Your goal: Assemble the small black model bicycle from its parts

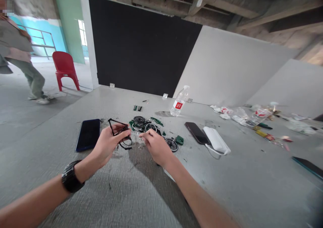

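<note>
My left hand (108,141) is closed around a black model bicycle frame (118,122), with thin curved black parts hanging below the fingers. To its right, my right hand (156,146) is in a pinch just above the table; a tiny silvery piece (138,134) shows at the fingertips, too small to name. Beyond both hands lies a pile of model bicycle parts: a black spoked wheel (139,119), a second wheel (150,127) and green pieces (156,121). Another wheel (171,144) and a green block (179,140) lie right of my right hand.
A dark tablet (88,135) lies at left. To the right are a phone (196,132), a white power bank (215,139) and an upright water bottle (179,101). Plastic litter (239,115) covers the far right. A person (22,53) stands near a red chair (64,66).
</note>
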